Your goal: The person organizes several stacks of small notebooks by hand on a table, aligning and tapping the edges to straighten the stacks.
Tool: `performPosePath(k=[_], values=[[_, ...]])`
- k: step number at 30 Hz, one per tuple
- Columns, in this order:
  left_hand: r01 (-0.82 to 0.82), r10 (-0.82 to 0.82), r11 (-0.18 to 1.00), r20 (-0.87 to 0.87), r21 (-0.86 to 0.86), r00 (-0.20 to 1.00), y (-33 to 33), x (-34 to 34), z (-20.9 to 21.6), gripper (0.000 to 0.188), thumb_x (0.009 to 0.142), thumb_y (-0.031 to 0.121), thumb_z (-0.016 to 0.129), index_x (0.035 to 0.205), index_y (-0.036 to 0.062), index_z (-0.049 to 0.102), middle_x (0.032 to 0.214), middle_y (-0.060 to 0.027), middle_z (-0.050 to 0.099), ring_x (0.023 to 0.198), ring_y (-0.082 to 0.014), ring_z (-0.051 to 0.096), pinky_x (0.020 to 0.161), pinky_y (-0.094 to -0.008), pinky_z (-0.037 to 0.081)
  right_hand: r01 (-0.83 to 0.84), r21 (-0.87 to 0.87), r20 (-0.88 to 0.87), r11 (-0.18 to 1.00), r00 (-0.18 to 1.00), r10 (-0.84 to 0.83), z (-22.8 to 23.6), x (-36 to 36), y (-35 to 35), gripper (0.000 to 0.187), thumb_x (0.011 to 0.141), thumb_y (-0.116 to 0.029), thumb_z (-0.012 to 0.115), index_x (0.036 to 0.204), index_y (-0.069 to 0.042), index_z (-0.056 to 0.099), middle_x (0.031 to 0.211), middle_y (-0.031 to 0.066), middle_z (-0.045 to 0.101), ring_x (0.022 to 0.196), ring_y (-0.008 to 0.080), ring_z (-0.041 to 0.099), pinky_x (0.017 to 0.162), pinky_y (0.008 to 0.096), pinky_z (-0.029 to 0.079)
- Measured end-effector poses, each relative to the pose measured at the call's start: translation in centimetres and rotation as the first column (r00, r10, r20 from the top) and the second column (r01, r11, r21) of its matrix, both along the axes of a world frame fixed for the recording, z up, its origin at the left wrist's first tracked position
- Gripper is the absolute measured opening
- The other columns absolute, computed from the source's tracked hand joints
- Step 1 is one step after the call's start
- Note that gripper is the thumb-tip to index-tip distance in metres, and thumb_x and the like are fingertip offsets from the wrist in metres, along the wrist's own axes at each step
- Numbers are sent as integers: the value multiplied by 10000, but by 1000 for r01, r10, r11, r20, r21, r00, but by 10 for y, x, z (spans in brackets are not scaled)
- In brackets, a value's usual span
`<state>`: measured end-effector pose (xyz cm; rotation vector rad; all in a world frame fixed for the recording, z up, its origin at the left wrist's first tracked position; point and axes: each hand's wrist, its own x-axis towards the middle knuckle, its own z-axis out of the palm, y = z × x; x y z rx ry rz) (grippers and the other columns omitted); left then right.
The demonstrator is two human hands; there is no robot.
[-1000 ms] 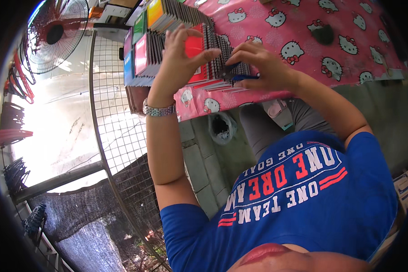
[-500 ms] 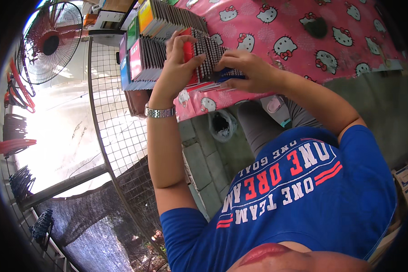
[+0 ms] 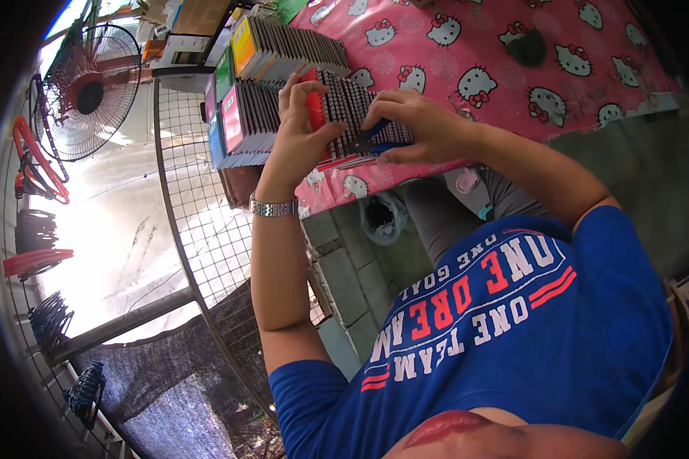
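blue short-sleeved t-shirt [image 3: 513, 359], large white and red block lettering [image 3: 462, 293] across the chest, red stripes [image 3: 553, 288] beside it, silver linked metal band [image 3: 274, 206] on the left wrist, grey trousers [image 3: 435, 222]

The left arm [image 3: 279, 268] stretches forward almost straight. The left hand [image 3: 302, 134] bends its fingers, the thumb [image 3: 331, 131] spread well away from them. The right arm [image 3: 528, 162] bends at the elbow [image 3: 599, 206] and slants inward. The right hand [image 3: 417, 130] curls, fingers above thumb, near the left hand but apart.
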<state>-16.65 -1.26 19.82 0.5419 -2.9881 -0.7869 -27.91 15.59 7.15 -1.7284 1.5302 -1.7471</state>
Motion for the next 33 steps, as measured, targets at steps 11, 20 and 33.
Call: performPosePath(k=[11, 20, 33], values=[[19, -19, 1000, 10, -17, 1000, -3, 2, -3, 567, 692, 118, 748, 1184, 97, 466, 1464, -236, 275, 1450, -374, 156, 1141, -433, 239, -581, 347, 560, 737, 758, 334, 10, -6, 0, 381, 751, -210, 761, 1063, -54, 606, 1010, 116, 597, 1008, 295, 574, 894, 401, 415], [41, -41, 982, 5, -185, 999, 1, -1, -5, 677, 611, 143, 774, 1199, 112, 439, 1418, -230, 324, 1418, -391, 213, 1129, -467, 260, -60, -25, -55, 998, 997, 58, -10, -13, -9, 316, 796, -278, 723, 997, -46, 645, 931, 121, 609, 889, 299, 615, 814, 382, 474], [17, -3, 944, 45, -329, 999, 6, -2, -12, 726, 591, 179, 788, 1206, 121, 407, 1469, -270, 258, 1412, -432, 189, 1105, -517, 256, -178, 47, -4, 983, 984, 179, -21, -19, -10, 329, 893, -286, 657, 1078, -17, 620, 954, 139, 619, 894, 224, 597, 828, 351, 461]])
